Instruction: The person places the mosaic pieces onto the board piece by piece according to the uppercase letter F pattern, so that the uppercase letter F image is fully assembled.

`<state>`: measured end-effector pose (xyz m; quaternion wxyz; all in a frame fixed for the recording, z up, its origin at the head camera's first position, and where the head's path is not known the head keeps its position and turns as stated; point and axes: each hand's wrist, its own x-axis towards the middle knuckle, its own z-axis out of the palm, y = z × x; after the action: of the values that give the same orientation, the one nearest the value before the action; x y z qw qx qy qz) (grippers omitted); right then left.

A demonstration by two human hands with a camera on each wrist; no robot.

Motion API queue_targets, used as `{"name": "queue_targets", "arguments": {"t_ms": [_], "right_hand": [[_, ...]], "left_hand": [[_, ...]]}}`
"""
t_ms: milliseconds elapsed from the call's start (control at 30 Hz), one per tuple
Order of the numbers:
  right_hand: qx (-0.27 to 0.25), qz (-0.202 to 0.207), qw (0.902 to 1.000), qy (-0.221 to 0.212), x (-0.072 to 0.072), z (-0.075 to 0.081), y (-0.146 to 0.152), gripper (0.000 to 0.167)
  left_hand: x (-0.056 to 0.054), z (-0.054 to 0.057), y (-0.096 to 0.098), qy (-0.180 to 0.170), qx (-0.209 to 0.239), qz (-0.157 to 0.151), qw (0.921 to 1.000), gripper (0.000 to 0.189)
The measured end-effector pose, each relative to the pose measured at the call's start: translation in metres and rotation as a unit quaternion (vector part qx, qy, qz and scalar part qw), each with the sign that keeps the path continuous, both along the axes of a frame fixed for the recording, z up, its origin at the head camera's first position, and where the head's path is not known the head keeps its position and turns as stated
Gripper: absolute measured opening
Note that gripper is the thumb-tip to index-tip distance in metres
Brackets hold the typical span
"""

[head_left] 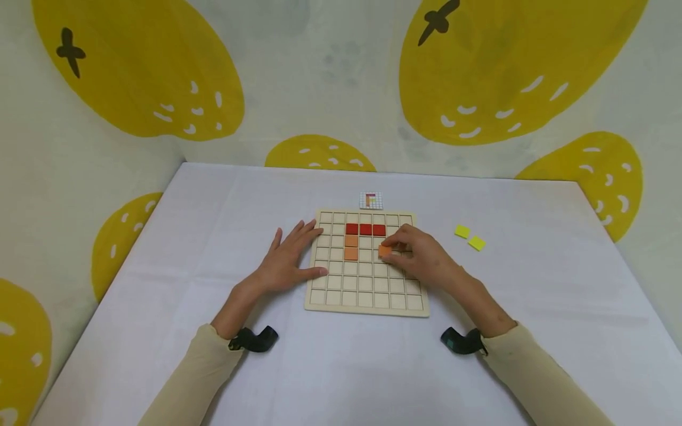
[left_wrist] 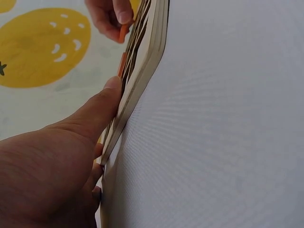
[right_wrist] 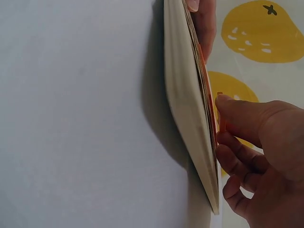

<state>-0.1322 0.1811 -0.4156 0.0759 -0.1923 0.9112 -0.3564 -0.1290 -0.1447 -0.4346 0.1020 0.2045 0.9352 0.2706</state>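
Observation:
A square wooden grid board (head_left: 364, 302) lies on the table, divided into small square cells. Three red tiles (head_left: 365, 229) form a row near its far side, and two orange tiles (head_left: 351, 247) run down from the leftmost one. My right hand (head_left: 423, 254) pinches another orange tile (head_left: 384, 251) between thumb and fingers, just over the board right of the middle. In the right wrist view that tile (right_wrist: 222, 114) stands slightly off the board's surface. My left hand (head_left: 288, 260) rests with fingers spread along the board's left edge, its thumb (left_wrist: 102, 102) lying over the rim.
Behind the board lies a small pattern card (head_left: 371, 200) with a coloured grid figure. Two yellow tiles (head_left: 469, 237) lie on the white tablecloth (head_left: 533, 278) to the right. A fabric wall (head_left: 330, 77) with yellow fruit prints rises behind the table.

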Motion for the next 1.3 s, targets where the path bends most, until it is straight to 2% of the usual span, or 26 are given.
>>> {"name": "queue_targets", "arguments": {"t_ms": [367,867,1300], "right_hand": [[0.023,0.017,0.9996,-0.001,0.001,0.0,-0.011,0.029],[0.021,0.024,0.9992,-0.023,0.005,0.001,-0.027,0.029],[0.04,0.034,0.9986,-0.01,0.005,0.001,-0.036,0.03]], "left_hand": [[0.0,0.001,0.0,-0.003,-0.002,0.002,1.0,0.091],[0.0,0.001,0.001,-0.003,-0.009,0.003,0.9999,0.091],[-0.001,-0.003,-0.001,0.008,-0.014,0.0,0.9999,0.091]]}}
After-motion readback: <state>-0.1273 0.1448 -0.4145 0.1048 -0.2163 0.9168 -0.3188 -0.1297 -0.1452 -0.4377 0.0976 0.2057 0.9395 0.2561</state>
